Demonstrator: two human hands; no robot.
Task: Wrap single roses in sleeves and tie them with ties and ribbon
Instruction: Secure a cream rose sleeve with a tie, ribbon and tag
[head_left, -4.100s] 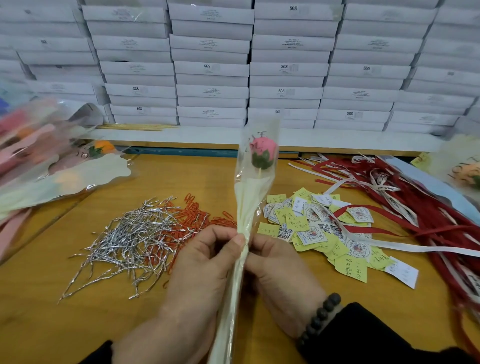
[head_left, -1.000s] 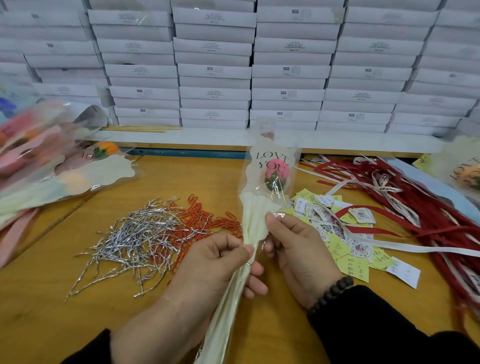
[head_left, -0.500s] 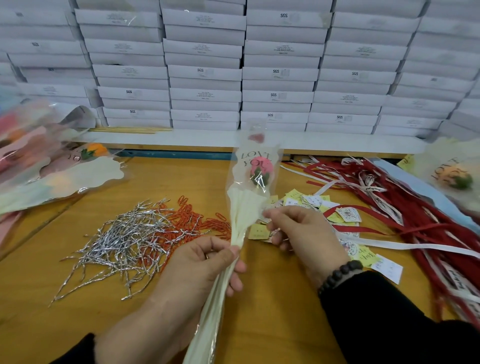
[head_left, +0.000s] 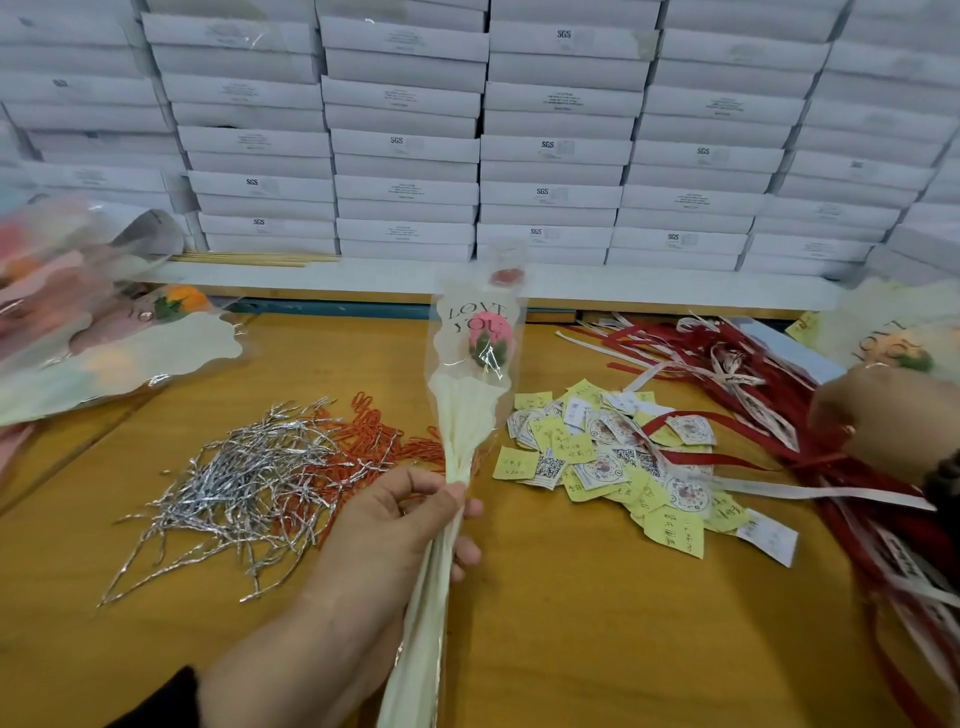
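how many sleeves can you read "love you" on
2: the sleeved rose gripped upright by the left hand, and another sleeve lying at the far right. The blurred pile at left may hide more.

On the table (head_left: 597, 623), ties (head_left: 244, 483) lie left, tags (head_left: 613, 462) in the middle, ribbons (head_left: 753, 395) right, wrapped roses (head_left: 93, 332) far left, boxes (head_left: 556, 150) stacked behind.

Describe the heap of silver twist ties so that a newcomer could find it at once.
Start at the wooden table below the wall of white boxes. Left of the sleeved rose that the left hand grips lies the heap of silver twist ties: shiny and crinkled, unlike the orange paper clips alongside.
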